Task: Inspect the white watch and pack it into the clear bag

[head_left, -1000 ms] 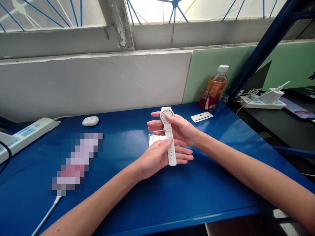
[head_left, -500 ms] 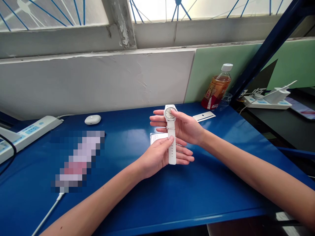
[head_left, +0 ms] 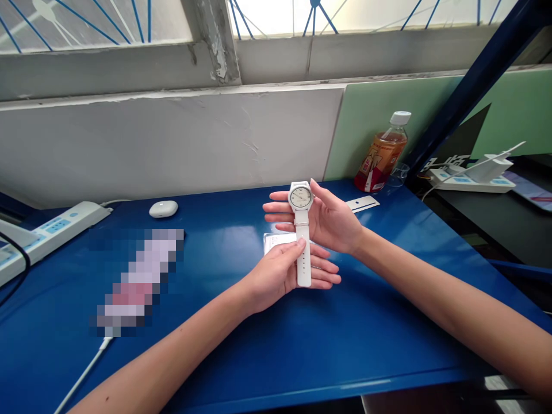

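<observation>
White round-dial watch [head_left: 301, 198]'s already up, just not buckled yet, inside the glossy blue surface [head_left: 241, 368]'s front edge, left hand [head_left: 278, 263] pinching its strap [head_left: 304, 273], right hand [head_left: 336, 221] chilling open behind.

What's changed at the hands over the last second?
The right hand's thumb has lifted off the watch dial and now stands clear to its right, so the face shows. The left hand still holds the strap. The small white case and bottle look unmoved.
</observation>
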`<action>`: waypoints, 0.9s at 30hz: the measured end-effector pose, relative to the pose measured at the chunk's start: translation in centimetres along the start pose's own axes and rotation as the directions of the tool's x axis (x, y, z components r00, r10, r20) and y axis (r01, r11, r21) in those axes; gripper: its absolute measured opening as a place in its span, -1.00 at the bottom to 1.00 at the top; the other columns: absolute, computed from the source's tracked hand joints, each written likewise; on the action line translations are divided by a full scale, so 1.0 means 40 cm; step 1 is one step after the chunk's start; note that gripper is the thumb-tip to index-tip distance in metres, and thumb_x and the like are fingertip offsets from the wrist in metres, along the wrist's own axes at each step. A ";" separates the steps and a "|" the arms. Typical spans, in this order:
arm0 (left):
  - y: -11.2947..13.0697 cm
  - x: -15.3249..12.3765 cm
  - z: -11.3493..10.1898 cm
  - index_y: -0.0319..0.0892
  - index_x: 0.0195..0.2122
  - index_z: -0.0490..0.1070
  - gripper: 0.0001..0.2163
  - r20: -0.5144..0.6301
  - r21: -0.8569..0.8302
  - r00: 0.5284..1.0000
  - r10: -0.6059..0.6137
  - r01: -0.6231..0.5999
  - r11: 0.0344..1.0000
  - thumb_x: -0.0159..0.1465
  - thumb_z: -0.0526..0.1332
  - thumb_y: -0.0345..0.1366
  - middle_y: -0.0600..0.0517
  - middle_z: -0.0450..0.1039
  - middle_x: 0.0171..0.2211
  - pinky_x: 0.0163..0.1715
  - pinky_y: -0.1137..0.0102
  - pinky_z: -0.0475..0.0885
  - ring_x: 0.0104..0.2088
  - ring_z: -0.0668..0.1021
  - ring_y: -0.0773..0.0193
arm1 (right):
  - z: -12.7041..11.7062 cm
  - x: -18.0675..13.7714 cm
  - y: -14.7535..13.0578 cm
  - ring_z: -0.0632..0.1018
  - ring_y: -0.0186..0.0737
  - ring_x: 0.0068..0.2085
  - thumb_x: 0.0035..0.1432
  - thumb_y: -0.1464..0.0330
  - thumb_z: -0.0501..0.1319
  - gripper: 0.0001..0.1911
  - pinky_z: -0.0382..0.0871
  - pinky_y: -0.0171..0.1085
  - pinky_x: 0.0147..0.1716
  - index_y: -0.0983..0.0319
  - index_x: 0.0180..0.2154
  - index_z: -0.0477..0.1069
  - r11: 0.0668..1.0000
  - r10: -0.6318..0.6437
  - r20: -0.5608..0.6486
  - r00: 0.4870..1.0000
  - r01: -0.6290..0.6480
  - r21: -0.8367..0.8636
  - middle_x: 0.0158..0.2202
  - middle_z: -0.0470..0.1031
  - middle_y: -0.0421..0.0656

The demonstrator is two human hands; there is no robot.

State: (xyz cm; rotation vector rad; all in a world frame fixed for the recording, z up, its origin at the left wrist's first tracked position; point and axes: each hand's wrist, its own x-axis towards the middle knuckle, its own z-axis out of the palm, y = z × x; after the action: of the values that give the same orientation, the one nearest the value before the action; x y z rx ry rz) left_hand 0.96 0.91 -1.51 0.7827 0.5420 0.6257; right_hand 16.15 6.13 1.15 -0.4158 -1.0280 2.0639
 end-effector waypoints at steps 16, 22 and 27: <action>-0.002 -0.001 0.005 -0.38 -0.16 0.48 -0.66 0.001 0.004 1.000 0.007 -0.007 1.000 0.47 0.05 -0.18 -0.28 0.62 -0.27 -0.18 0.24 0.55 -0.31 0.69 0.10 | -0.002 0.000 -0.009 0.59 -0.08 0.02 0.42 0.04 -0.28 -0.28 0.37 -0.12 0.11 0.34 -0.06 0.52 0.998 0.048 -0.018 0.999 -0.048 -0.031 0.02 0.58 0.06; -0.002 0.000 0.005 -0.38 -0.17 0.49 -0.66 -0.034 0.011 0.999 0.031 -0.031 0.999 0.46 0.06 -0.19 -0.27 0.61 -0.23 -0.15 0.19 0.54 -0.27 0.68 0.06 | 0.000 0.002 -0.007 0.57 -0.06 0.05 0.41 0.02 -0.25 -0.30 0.33 -0.10 0.14 0.34 -0.06 0.51 0.998 0.055 -0.042 0.998 -0.056 -0.018 0.07 0.54 0.08; -0.007 0.002 0.006 -0.38 -0.18 0.50 -0.66 -0.056 0.030 0.998 0.027 -0.025 0.999 0.46 0.07 -0.19 -0.27 0.61 -0.22 -0.17 0.20 0.55 -0.26 0.68 0.05 | -0.010 0.001 -0.003 0.60 -0.06 0.00 0.39 0.08 -0.25 -0.33 0.31 -0.06 0.16 0.35 -0.03 0.49 0.997 0.073 0.021 0.997 -0.073 -0.004 0.01 0.58 0.07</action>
State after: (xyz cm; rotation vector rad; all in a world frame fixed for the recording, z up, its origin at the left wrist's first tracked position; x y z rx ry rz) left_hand 1.28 0.69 -1.61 0.8030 0.5941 0.6667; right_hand 16.44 6.42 1.00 -0.4399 -1.0428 2.1358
